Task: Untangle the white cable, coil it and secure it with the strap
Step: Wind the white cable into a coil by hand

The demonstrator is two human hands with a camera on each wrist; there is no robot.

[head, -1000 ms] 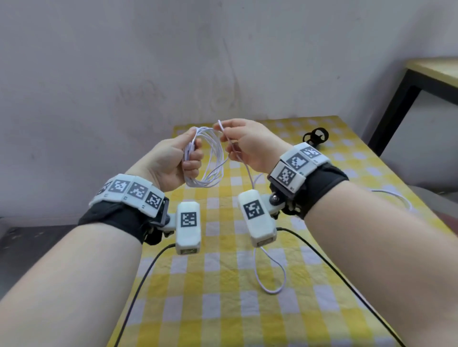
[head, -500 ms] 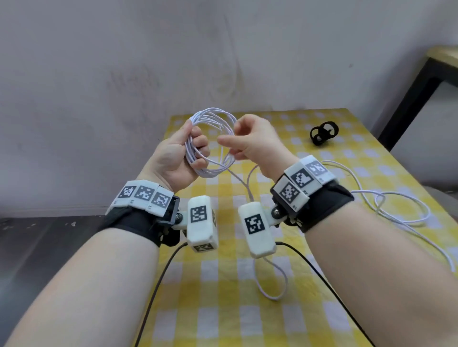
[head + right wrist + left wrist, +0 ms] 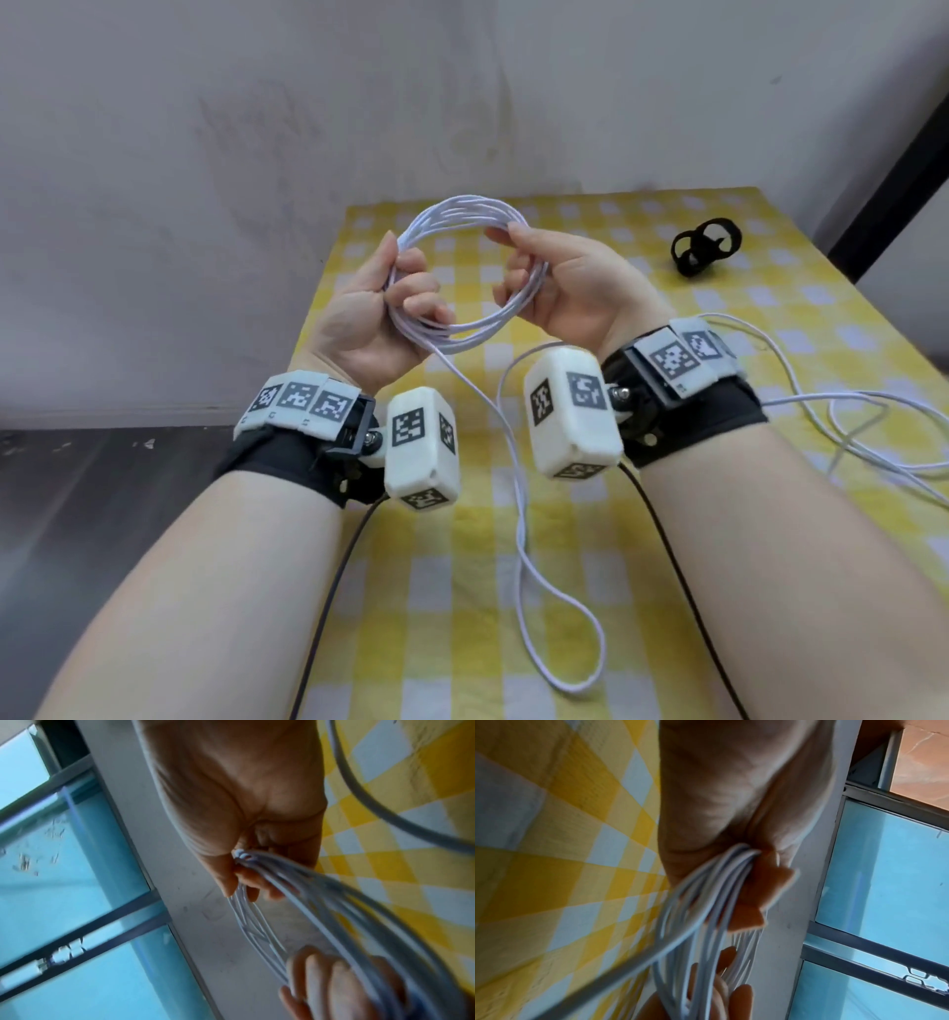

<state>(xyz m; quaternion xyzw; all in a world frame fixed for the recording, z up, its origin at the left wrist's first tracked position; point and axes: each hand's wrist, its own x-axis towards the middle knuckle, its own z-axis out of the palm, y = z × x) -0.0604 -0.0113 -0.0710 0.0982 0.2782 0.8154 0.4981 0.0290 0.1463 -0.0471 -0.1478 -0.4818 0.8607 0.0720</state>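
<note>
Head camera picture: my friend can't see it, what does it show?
Two hands hold up a coil of white cable, the left hand gripping one side, the right hand the other. Loose cable trails onto the yellow checked tablecloth, where a black strap lies.

No readable text anywhere (only coded wrist markers).

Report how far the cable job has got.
Done: several loops of the white cable are wound into a coil. In hand: left hand and right hand both grip that coil above the checked tablecloth. Left: a long loose run still lies uncoiled, and the black strap sits untouched on the cloth.
</note>
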